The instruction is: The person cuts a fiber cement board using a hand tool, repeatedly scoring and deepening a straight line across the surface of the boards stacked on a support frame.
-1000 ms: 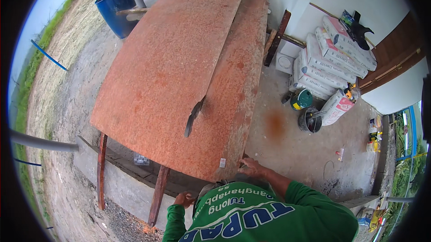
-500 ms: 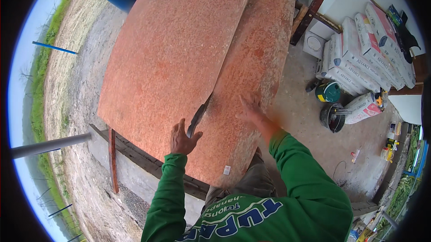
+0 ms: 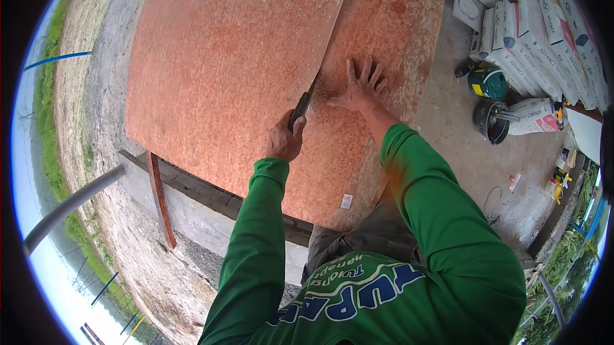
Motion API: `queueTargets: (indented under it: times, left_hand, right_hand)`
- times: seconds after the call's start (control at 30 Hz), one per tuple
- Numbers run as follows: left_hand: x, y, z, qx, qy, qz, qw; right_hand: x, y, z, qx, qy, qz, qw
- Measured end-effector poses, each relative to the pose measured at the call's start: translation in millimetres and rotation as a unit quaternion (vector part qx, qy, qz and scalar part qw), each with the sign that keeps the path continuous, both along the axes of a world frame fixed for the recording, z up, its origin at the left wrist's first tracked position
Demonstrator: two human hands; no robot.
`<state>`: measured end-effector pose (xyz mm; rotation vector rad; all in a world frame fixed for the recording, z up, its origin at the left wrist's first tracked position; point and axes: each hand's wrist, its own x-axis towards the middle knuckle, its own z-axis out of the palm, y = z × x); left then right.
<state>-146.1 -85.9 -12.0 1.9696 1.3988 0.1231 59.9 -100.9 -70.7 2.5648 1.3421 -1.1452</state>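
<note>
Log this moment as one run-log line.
left hand: gripping dark narrow tool | right hand: spread on reddish flat board | tool: at slit's near end

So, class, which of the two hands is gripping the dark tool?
The left hand: it is closed around the dark tool. The right hand, by contrast, is spread open on the reddish board, holding nothing.
</note>
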Motion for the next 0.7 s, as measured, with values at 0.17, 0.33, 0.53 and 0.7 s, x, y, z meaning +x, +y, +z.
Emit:
queueTargets:
  times: [0.17, 0.33, 0.53, 0.7]
  left_hand:
    - [9, 1, 11, -0.055, 0.019, 0.012, 0.998]
    - [12, 6, 28, -0.004, 0.004, 0.008, 1.0]
    - [-98, -90, 143, -0.079, 0.039, 0.014, 0.996]
    - [-118, -115, 174, -0.115, 0.12, 0.019, 0.986]
  right_hand:
    - [0, 1, -4, 0.007, -0.015, -0.002, 1.0]
    - [-13, 9, -6, -0.008, -0.026, -0.002, 1.0]
    - [8, 0, 3, -0.036, -0.033, -0.014, 0.999]
    - [2, 0, -4, -0.039, -0.01, -0.005, 0.999]
